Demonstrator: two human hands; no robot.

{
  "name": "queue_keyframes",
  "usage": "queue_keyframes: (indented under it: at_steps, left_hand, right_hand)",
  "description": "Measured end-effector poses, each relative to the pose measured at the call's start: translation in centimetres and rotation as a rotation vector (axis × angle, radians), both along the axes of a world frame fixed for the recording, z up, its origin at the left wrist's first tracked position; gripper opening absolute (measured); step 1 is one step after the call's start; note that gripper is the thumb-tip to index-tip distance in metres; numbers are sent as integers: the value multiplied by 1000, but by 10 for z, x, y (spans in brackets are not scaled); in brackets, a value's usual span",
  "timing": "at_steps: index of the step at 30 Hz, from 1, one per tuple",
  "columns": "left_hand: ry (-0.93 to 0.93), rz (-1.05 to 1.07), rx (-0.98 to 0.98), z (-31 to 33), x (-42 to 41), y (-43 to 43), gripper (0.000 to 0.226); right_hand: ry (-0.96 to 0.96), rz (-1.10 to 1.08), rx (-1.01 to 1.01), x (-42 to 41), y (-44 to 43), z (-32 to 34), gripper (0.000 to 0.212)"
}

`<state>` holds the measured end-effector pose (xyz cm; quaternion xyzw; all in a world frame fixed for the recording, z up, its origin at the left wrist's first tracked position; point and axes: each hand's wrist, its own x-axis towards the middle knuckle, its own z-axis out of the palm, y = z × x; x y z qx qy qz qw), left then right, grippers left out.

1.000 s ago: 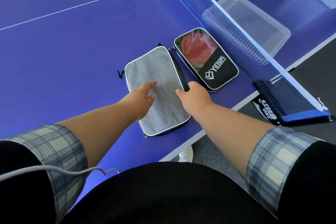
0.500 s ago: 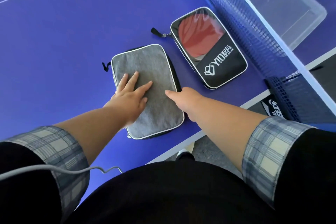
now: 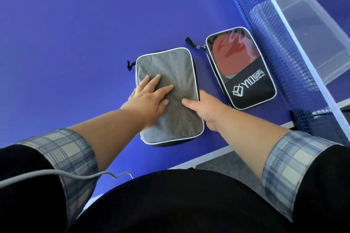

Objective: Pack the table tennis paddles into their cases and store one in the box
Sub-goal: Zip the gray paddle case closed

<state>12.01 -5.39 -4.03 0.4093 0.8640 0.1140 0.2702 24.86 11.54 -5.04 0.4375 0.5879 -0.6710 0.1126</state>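
Pressing flat on the grey case (image 3: 176,119), my left hand (image 3: 149,100) has its fingers straight and spread across the fabric. My right hand (image 3: 206,108) sits at the case's right edge with the thumb on top. Its other fingers are hidden, so I cannot tell whether they grip. The case lies on the blue counter (image 3: 75,53) near its front edge. Just beside it on the right lies the black case (image 3: 251,91), a red paddle (image 3: 233,53) showing through its clear window. Beyond the net (image 3: 269,30) stands a clear box (image 3: 322,24).
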Motion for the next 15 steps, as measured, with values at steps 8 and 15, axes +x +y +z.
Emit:
queue_keyframes:
  at_steps: [8, 15]
  left_hand:
    - [198, -98, -48, 13, -2, -45, 73]
    - [316, -408, -148, -8, 6, -70, 92]
  right_hand:
    - [-55, 477, -32, -70, 24, 14, 28]
    - [-68, 1005, 615, -135, 7, 25, 47]
